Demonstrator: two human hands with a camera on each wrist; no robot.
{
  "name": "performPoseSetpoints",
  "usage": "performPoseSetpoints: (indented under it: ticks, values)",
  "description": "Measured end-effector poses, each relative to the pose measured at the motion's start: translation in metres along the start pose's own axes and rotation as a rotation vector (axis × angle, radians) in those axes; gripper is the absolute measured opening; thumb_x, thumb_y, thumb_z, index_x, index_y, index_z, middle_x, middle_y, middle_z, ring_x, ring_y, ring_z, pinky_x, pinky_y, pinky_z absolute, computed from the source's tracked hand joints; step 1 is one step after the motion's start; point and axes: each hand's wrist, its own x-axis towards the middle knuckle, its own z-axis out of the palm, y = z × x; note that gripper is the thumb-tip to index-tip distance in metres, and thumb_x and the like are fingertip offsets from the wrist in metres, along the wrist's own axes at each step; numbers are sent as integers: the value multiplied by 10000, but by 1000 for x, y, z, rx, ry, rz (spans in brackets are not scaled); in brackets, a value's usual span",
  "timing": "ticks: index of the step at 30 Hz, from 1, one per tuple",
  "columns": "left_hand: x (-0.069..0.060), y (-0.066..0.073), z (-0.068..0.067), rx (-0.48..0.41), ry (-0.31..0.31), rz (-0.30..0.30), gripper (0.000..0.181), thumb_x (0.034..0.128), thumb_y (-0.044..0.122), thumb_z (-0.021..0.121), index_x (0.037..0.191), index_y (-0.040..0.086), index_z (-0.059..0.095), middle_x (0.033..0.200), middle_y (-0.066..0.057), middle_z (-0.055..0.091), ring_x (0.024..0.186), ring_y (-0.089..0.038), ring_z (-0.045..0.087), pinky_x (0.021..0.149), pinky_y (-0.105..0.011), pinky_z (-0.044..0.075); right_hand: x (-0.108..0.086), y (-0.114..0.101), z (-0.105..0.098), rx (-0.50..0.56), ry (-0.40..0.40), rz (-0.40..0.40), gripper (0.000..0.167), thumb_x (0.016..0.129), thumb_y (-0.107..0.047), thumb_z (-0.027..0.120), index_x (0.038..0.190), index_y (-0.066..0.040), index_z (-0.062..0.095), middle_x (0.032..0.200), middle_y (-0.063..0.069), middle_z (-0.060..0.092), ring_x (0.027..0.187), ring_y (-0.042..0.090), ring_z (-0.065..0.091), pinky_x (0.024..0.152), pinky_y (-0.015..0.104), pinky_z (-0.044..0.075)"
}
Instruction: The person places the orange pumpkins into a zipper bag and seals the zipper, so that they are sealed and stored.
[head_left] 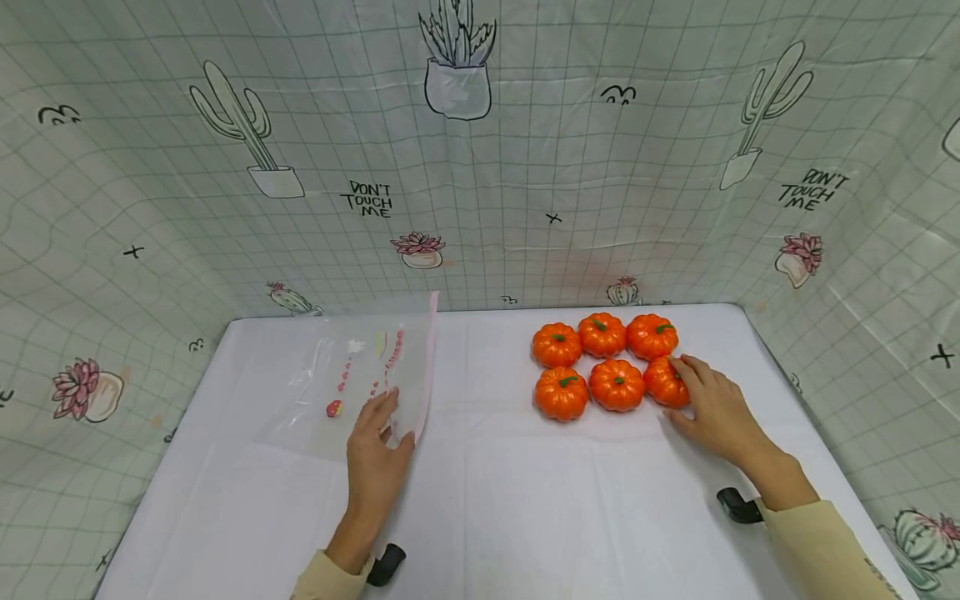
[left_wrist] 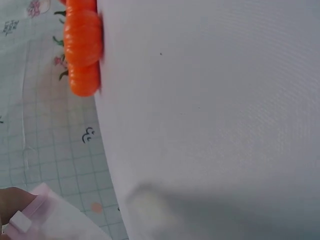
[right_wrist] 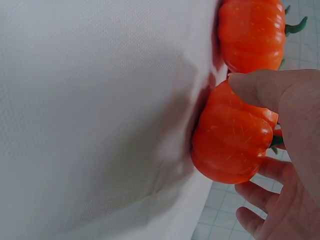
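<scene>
My left hand is at the right part of a clear plastic zip bag with a pink edge and small red prints. In the left wrist view, a finger meets the bag's pink strip beside a white slider. My right hand grips the near right small orange pumpkin. The right wrist view shows its thumb on one side of that pumpkin and fingers round the other side. More orange pumpkins with green stems sit beside it in two rows.
A white cloth covers the table. Behind and at both sides hangs a grid-patterned curtain with cactus drawings. Black wrist camera mounts project by both sleeves.
</scene>
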Motion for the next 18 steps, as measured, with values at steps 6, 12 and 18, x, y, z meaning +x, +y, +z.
performPoseSetpoints:
  ticks: [6, 12, 18]
  values:
    - [2, 2, -4, -110, -46, -55, 707, 797, -237, 716, 1468, -74, 565, 1473, -229, 518, 1342, -412, 564, 1003, -502, 549, 0, 0, -1, -4, 4, -2, 809, 868, -169, 827, 1510, 108, 420, 1527, 352, 380, 1295, 610, 433, 1086, 775, 327]
    - [4, 1, -6, -136, -57, -85, 731, 790, -229, 734, 1481, -80, 547, 1386, -244, 511, 1287, -408, 606, 1004, -474, 552, -1, -1, -1, -4, 15, -7, 804, 865, -163, 825, 1504, 114, 424, 1520, 353, 386, 1288, 610, 435, 1083, 774, 327]
    - [6, 1, -9, -93, -92, -125, 686, 804, -165, 775, 1456, -55, 591, 1284, -226, 573, 1167, -365, 637, 1007, -402, 568, -1, -1, 0, -5, 17, -12, 807, 865, -162, 826, 1508, 108, 421, 1519, 350, 388, 1279, 610, 445, 1074, 775, 337]
